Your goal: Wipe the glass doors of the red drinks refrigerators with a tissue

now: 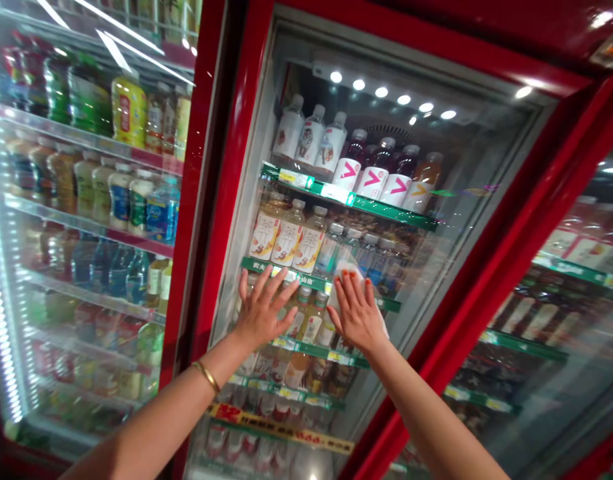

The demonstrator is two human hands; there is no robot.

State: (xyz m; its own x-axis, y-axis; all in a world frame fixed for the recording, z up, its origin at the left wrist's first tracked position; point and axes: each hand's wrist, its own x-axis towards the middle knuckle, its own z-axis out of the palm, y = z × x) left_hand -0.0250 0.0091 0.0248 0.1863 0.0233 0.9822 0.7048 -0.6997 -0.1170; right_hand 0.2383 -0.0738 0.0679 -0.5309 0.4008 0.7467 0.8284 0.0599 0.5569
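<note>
L hand (263,308) is pressing flat on glass door (476,173) of red drinks fridge (221,167), fingers spread, bracing. R hand (357,313) is also spread, pinning white cloth (344,277) against glass under palm, not pinching.

Cooler door glass (403,160): clear, smooth, glossy, bright with reflections. Door frame (226,167): red, high-gloss finish; metal or plastic, cannot tell which. White wipe (349,280): soft, matt, paper or cloth, cannot tell which, lying under the right hand (359,313). Bangle (207,376): polished gold-coloured metal, on the left wrist (229,350). Shelf edging (351,202): glossy green, apparently plastic. Drink bottles (289,233): smooth, shiny, clear plastic.
</note>
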